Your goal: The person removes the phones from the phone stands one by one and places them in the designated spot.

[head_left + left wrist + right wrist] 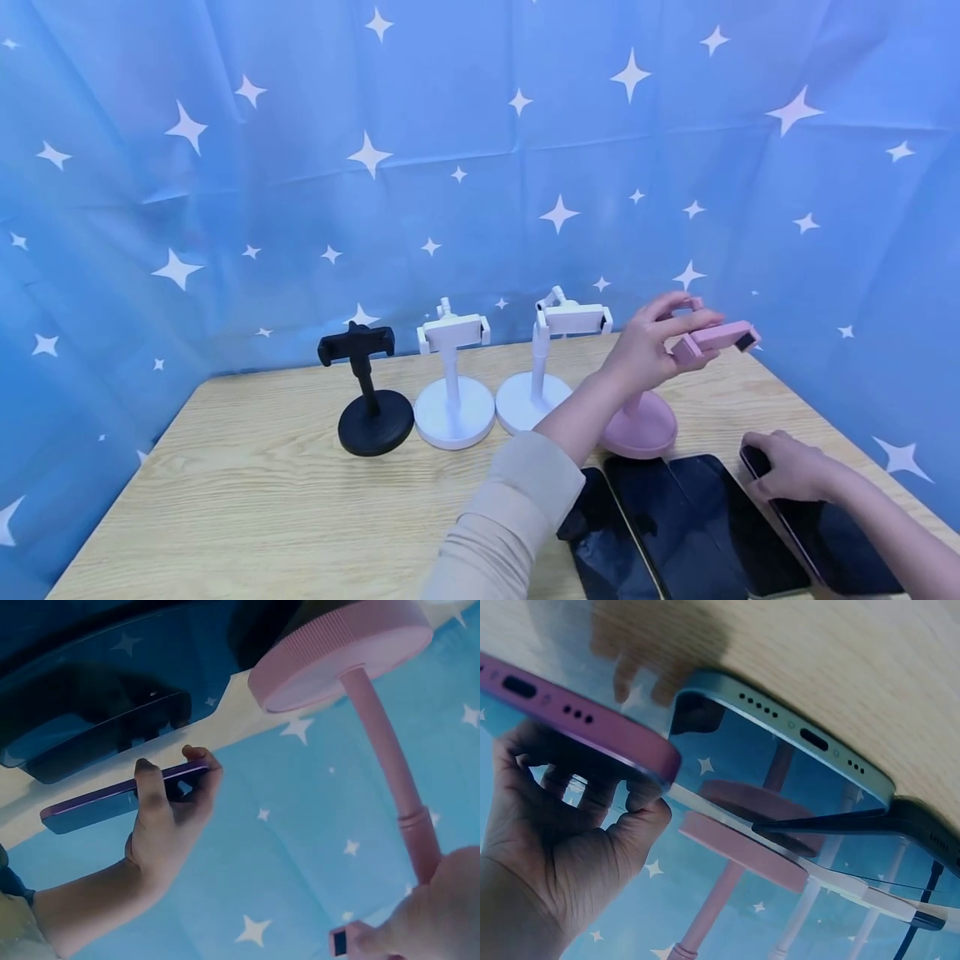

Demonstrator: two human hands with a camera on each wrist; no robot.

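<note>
My left hand (660, 342) grips the clamp of a pink phone stand (720, 335) at its top. In the left wrist view the pink post (382, 742) runs from that hand to the round base. At the far right, my right hand (795, 468) holds a dark-screened smartphone (840, 546) by its far end. In the right wrist view this phone shows a purple edge (607, 739), with the thumb on one side and fingers on the other. It looks slightly raised in the left wrist view.
Several other smartphones (667, 517) lie side by side, screens up, left of the held one. A black stand (375, 421) and two white stands (453, 412) line up left of the pink one. Behind the wooden table (247, 483) hangs a blue starry curtain (450, 100).
</note>
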